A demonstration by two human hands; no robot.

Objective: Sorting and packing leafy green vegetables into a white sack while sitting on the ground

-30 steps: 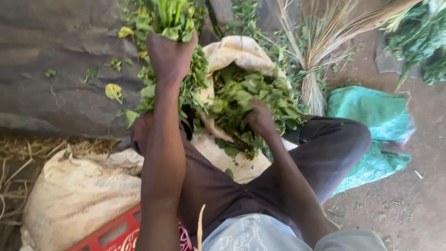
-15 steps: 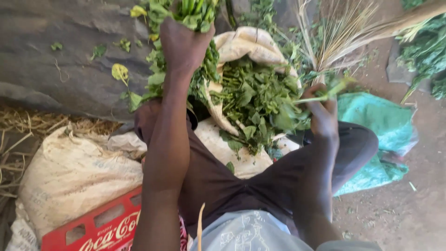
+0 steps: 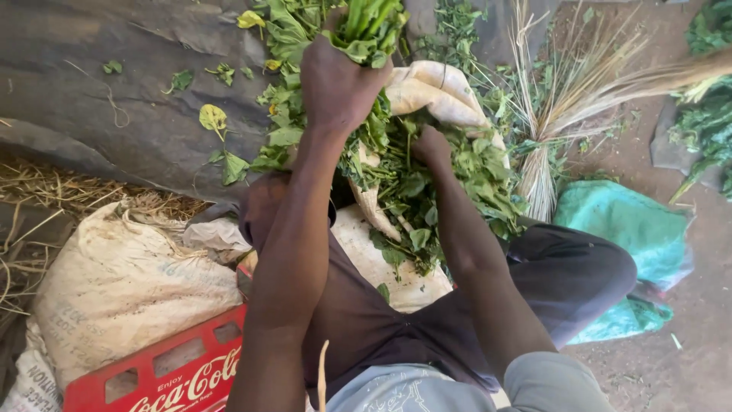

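The coarse, off-white woven sack [image 3: 435, 91] is looking matt and rough, and the fresh green leafy stems [image 3: 427, 183] heaped in its mouth are showing a soft, slightly waxy sheen. At near left, a red moulded plastic crate [image 3: 152, 378] is gleaming smooth beside a grubby, pale woven sack [image 3: 114, 282]. Far left, a dark grey matt sheet [image 3: 99, 122] is lying creased. Dry, pale straw-like grass stalks [image 3: 564, 99] are fanning at right, above a smooth teal plastic bag [image 3: 618, 229].
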